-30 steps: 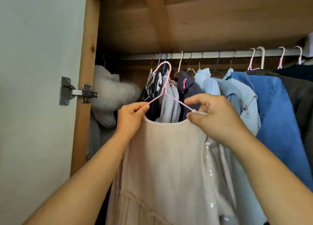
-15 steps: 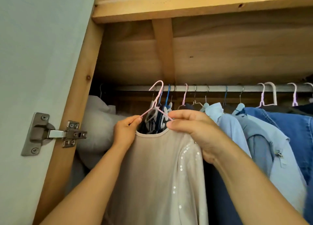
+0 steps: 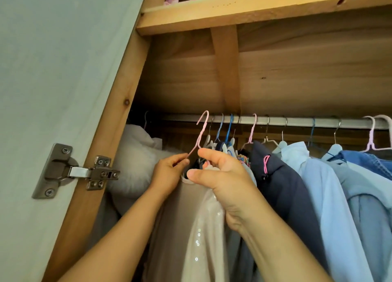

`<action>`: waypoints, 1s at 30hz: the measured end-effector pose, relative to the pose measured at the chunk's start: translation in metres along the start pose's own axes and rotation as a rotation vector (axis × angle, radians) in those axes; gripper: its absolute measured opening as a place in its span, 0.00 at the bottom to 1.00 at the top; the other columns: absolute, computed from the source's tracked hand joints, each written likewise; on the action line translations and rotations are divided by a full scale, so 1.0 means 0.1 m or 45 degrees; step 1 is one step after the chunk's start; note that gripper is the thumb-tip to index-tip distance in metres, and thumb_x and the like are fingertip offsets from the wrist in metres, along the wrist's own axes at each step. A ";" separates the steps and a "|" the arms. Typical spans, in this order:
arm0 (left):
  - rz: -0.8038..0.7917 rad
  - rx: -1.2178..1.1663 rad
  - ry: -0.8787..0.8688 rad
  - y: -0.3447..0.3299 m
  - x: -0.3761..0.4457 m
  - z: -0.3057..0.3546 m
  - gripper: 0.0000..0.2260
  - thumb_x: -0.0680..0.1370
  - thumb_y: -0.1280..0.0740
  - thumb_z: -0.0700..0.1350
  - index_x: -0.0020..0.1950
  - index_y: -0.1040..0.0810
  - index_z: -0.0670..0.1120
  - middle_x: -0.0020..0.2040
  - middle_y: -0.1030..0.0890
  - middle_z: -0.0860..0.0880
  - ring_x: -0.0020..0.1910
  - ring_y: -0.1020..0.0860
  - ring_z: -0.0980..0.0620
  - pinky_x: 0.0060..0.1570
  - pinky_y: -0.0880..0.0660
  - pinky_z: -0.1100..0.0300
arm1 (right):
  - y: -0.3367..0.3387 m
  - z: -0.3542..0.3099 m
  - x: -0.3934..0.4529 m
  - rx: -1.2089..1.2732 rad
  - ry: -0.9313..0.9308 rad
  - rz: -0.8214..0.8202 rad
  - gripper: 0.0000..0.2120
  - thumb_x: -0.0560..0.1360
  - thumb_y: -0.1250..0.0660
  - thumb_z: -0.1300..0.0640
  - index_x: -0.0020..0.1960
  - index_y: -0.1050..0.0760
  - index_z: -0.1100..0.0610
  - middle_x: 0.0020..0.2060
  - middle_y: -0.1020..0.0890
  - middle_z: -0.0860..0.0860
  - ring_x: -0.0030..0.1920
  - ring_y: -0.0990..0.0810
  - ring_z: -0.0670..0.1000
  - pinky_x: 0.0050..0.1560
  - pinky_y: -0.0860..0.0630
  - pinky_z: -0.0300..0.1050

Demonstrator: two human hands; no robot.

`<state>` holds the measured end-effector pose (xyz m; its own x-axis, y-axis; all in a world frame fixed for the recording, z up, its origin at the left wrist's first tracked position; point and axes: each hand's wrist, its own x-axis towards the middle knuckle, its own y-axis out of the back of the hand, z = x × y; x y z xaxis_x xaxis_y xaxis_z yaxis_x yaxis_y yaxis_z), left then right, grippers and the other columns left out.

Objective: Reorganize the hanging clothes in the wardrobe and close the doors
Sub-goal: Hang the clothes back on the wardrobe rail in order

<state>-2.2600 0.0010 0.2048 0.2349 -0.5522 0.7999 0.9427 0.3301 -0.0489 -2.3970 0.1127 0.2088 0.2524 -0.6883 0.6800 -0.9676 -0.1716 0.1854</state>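
A beige sequined dress hangs on a pink wire hanger, whose hook is level with the metal rail at its left end. My left hand pinches the hanger's left shoulder. My right hand grips the dress's neckline and the hanger's right shoulder. To the right hang a navy garment, a light blue shirt and a denim jacket.
The open wardrobe door with its metal hinge stands at the left. A white fluffy garment fills the left corner. A wooden shelf runs above the rail. Several hangers crowd the rail beside the pink hook.
Both hands have lifted the beige dress and its pink hanger up to the rail. My view has tilted upward, showing the shelf above.
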 end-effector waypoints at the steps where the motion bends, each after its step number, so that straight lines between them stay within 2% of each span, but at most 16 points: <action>1: -0.005 0.023 0.010 0.04 -0.02 0.03 0.13 0.78 0.34 0.41 0.62 0.22 0.45 0.56 0.19 0.46 0.55 0.21 0.51 0.60 0.25 0.53 | -0.03 0.02 0.02 -0.002 0.009 0.013 0.31 0.71 0.30 0.69 0.71 0.34 0.56 0.66 0.28 0.54 0.64 0.31 0.44 0.57 0.31 0.35; 3: 0.005 0.026 0.010 0.11 -0.06 0.12 0.14 0.76 0.32 0.42 0.63 0.23 0.47 0.56 0.19 0.48 0.55 0.22 0.53 0.58 0.25 0.55 | -0.09 0.06 0.08 0.001 0.028 0.023 0.33 0.71 0.30 0.68 0.73 0.37 0.56 0.70 0.31 0.55 0.69 0.33 0.46 0.57 0.31 0.35; 6: -0.017 -0.011 -0.028 0.21 -0.18 0.32 0.12 0.76 0.32 0.43 0.60 0.22 0.50 0.50 0.20 0.55 0.50 0.22 0.59 0.50 0.24 0.65 | -0.16 0.08 0.20 -0.042 0.087 0.047 0.33 0.72 0.30 0.65 0.73 0.38 0.53 0.71 0.32 0.53 0.67 0.33 0.44 0.57 0.31 0.36; 7: -0.011 -0.042 -0.036 0.24 -0.22 0.38 0.11 0.77 0.33 0.43 0.58 0.22 0.51 0.48 0.19 0.56 0.49 0.22 0.60 0.49 0.24 0.65 | -0.17 0.09 0.26 -0.058 0.101 0.057 0.33 0.72 0.29 0.64 0.73 0.38 0.53 0.71 0.33 0.52 0.67 0.33 0.44 0.57 0.31 0.37; 9: 0.039 -0.125 -0.033 0.28 -0.31 0.47 0.07 0.78 0.35 0.44 0.53 0.20 0.53 0.44 0.18 0.57 0.45 0.20 0.60 0.47 0.23 0.64 | -0.18 0.10 0.37 -0.084 0.138 0.079 0.34 0.72 0.29 0.62 0.74 0.39 0.52 0.72 0.34 0.52 0.70 0.34 0.47 0.60 0.32 0.39; 12: 0.107 -0.211 -0.034 0.32 -0.42 0.51 0.09 0.79 0.38 0.45 0.46 0.20 0.56 0.42 0.17 0.54 0.44 0.19 0.57 0.45 0.22 0.61 | -0.18 0.11 0.55 -0.132 0.197 0.113 0.35 0.72 0.28 0.61 0.74 0.40 0.52 0.73 0.35 0.51 0.72 0.36 0.50 0.65 0.34 0.44; 14: 0.151 -0.236 -0.006 0.34 -0.46 0.49 0.09 0.80 0.40 0.44 0.47 0.21 0.56 0.44 0.17 0.50 0.45 0.19 0.53 0.47 0.23 0.57 | -0.18 0.11 0.67 -0.155 0.212 0.141 0.35 0.72 0.29 0.60 0.74 0.40 0.52 0.73 0.35 0.51 0.71 0.36 0.50 0.66 0.34 0.45; 18: 0.198 -0.198 0.058 0.37 -0.42 0.40 0.08 0.79 0.38 0.44 0.47 0.21 0.55 0.42 0.18 0.51 0.43 0.20 0.53 0.45 0.24 0.58 | -0.16 0.13 0.92 -0.207 0.249 0.196 0.36 0.72 0.28 0.60 0.74 0.41 0.53 0.72 0.34 0.53 0.70 0.34 0.50 0.63 0.35 0.42; 21: 0.211 -0.136 0.064 0.36 -0.38 0.36 0.10 0.79 0.38 0.45 0.42 0.22 0.57 0.40 0.18 0.53 0.41 0.19 0.55 0.44 0.25 0.58 | -0.10 0.14 1.08 -0.243 0.251 0.197 0.36 0.72 0.29 0.61 0.75 0.42 0.55 0.72 0.35 0.53 0.71 0.35 0.51 0.65 0.35 0.43; 24: 0.261 -0.080 0.080 0.36 -0.35 0.33 0.11 0.78 0.37 0.45 0.38 0.22 0.56 0.39 0.18 0.52 0.43 0.19 0.52 0.48 0.23 0.54 | -0.04 0.16 1.22 -0.258 0.231 0.196 0.37 0.72 0.29 0.62 0.75 0.43 0.56 0.72 0.35 0.54 0.71 0.35 0.51 0.66 0.36 0.44; 26: 0.280 -0.062 0.100 0.35 -0.34 0.29 0.12 0.78 0.37 0.46 0.36 0.21 0.56 0.37 0.17 0.51 0.43 0.19 0.49 0.50 0.23 0.50 | -0.01 0.18 1.30 -0.250 0.219 0.194 0.36 0.72 0.28 0.62 0.75 0.42 0.58 0.71 0.33 0.55 0.68 0.33 0.49 0.63 0.36 0.41; 29: 0.300 -0.055 0.121 0.32 -0.32 0.23 0.13 0.77 0.36 0.46 0.34 0.21 0.57 0.37 0.17 0.49 0.43 0.19 0.45 0.49 0.23 0.48 | 0.04 0.23 1.41 -0.253 0.179 0.190 0.35 0.72 0.28 0.63 0.74 0.40 0.59 0.67 0.29 0.55 0.58 0.30 0.46 0.58 0.35 0.38; 30: 0.302 -0.052 0.127 0.31 -0.31 0.22 0.13 0.77 0.36 0.46 0.34 0.21 0.56 0.37 0.17 0.49 0.44 0.19 0.45 0.49 0.23 0.48 | 0.05 0.25 1.45 -0.261 0.164 0.192 0.35 0.72 0.28 0.62 0.74 0.39 0.59 0.67 0.29 0.55 0.59 0.29 0.47 0.57 0.34 0.39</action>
<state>-2.2433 0.0455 0.1916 0.4711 -0.5360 0.7005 0.8665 0.4297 -0.2540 -2.3657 -0.0052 0.2906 0.1179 -0.5977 0.7930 -0.9751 0.0812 0.2063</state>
